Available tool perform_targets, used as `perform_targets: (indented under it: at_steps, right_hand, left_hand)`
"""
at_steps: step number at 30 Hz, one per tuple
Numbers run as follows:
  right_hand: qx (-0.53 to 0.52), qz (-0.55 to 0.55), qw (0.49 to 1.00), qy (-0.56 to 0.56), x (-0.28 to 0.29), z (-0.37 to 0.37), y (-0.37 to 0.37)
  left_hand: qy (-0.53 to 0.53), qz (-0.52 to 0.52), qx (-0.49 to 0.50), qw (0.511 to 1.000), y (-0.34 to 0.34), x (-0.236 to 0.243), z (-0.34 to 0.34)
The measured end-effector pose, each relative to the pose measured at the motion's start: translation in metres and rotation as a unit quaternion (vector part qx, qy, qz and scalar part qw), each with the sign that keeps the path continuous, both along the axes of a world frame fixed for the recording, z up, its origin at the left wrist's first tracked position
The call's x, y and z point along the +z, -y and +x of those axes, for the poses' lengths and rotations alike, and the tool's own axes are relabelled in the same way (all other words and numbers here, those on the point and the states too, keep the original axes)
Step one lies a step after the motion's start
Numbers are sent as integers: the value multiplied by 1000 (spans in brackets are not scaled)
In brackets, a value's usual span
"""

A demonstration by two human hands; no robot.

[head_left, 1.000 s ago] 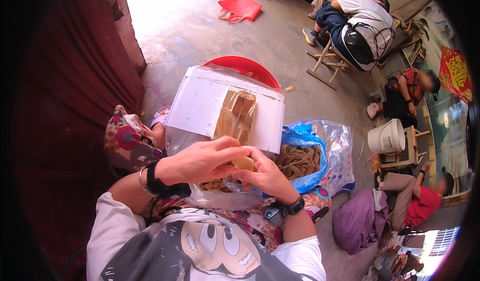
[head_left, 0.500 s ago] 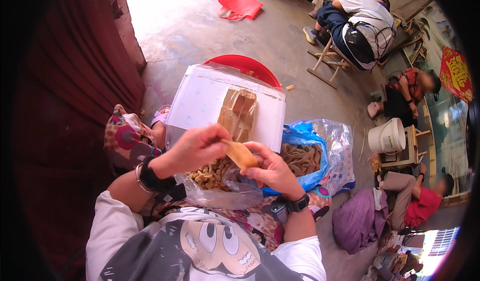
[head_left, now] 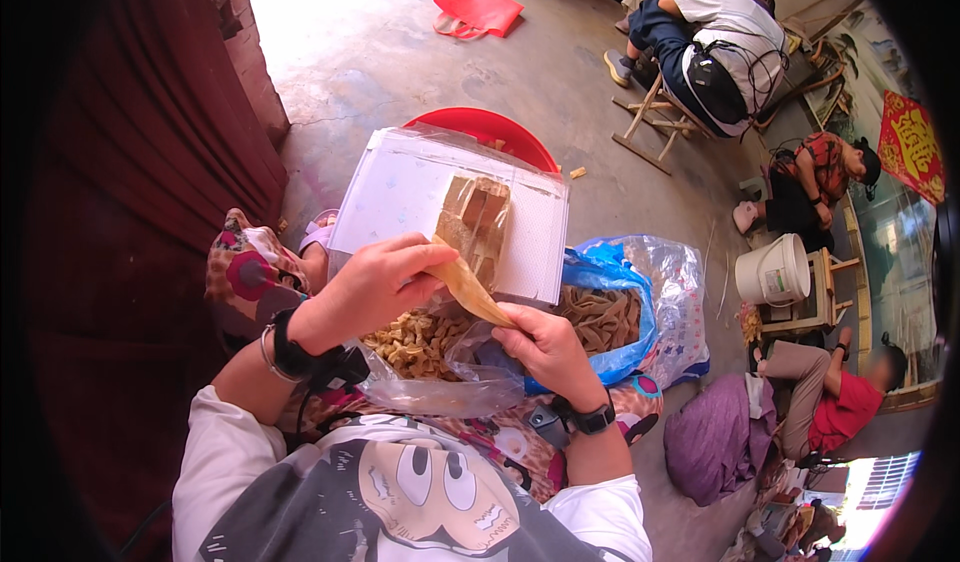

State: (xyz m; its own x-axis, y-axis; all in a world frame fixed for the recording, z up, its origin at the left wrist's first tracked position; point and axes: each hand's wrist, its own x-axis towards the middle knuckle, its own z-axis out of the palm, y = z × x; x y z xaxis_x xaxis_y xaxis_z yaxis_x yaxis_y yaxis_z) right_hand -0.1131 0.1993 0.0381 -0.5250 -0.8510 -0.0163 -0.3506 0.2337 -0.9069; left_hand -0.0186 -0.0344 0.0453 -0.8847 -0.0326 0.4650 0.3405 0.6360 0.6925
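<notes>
A soft, pale yellow strip (head_left: 472, 292), thin like a sheet, stretches slantwise between my two hands. Its upper left end is pinched in the fingers of my left hand (head_left: 385, 280). Lower down, the other end sits between the thumb and fingers of my right hand (head_left: 545, 344). Under them, in my lap, a clear plastic bag (head_left: 420, 394) holds many small yellow-tan folded pieces (head_left: 415, 344). To its right, a blue plastic bag (head_left: 645, 332) contains flat brown strips (head_left: 605, 320). Ahead of my hands, tan-brown stacked blocks (head_left: 482, 207) lie on a white board (head_left: 385, 187).
A red basin (head_left: 520, 140) shows beneath the board's far edge. On the floor are a red bag (head_left: 478, 10) and a purple cloth heap (head_left: 715, 442). Several people sit to the right, near a white bucket (head_left: 775, 272). A dark red curtain (head_left: 150, 182) hangs at left.
The strip was bunched shorter between my hands; now it is drawn out longer and twisted. My left hand has moved slightly up and left, my right hand slightly down and right.
</notes>
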Motion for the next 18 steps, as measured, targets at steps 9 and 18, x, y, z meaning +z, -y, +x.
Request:
perform_targets:
  at_steps: [9,18]
  right_hand:
    - [54,14,905,422,-3,-11,-9]
    - [-34,-319,753,575,-1,-10,-8]
  left_hand:
    - [-119,-133,-42,983,6,2,-3]
    - [-54,-86,-20,995,-21,-26,-4]
